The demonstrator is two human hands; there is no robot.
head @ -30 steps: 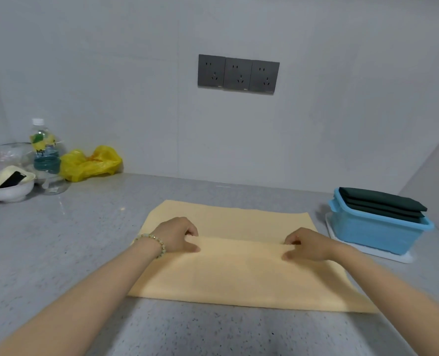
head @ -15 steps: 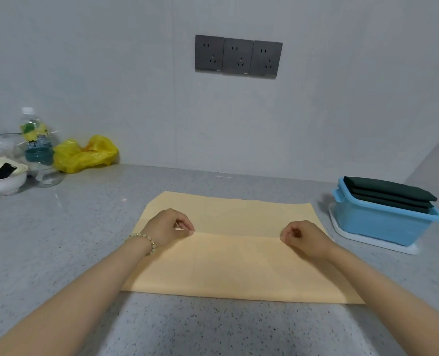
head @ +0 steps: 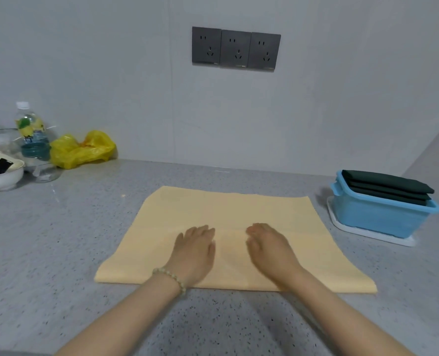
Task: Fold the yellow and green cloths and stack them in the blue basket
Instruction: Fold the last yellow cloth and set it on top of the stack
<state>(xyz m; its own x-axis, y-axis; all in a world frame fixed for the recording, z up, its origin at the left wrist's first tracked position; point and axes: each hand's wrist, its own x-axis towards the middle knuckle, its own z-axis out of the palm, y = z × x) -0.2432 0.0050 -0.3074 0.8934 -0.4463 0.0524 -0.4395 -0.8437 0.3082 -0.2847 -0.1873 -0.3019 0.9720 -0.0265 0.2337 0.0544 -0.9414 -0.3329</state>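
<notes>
A pale yellow cloth (head: 228, 214) lies flat on the grey speckled counter, its near part folded over once. My left hand (head: 195, 253), with a bead bracelet at the wrist, rests palm down on the folded part near its middle. My right hand (head: 270, 249) lies flat beside it, fingers straight. Both press on the cloth and hold nothing. At the right stands the blue basket (head: 378, 219) with folded dark green cloths (head: 385, 186) stacked inside, rising above its rim.
The basket sits on a white tray (head: 367, 233). At the far left are a white bowl (head: 1, 176), a plastic bottle (head: 32, 140) and a crumpled yellow bag (head: 82, 150). Wall sockets (head: 236, 48) hang above the counter.
Both hands let go of the folded edge near the cloth's two sides, moved inward to the middle and flattened onto the cloth.
</notes>
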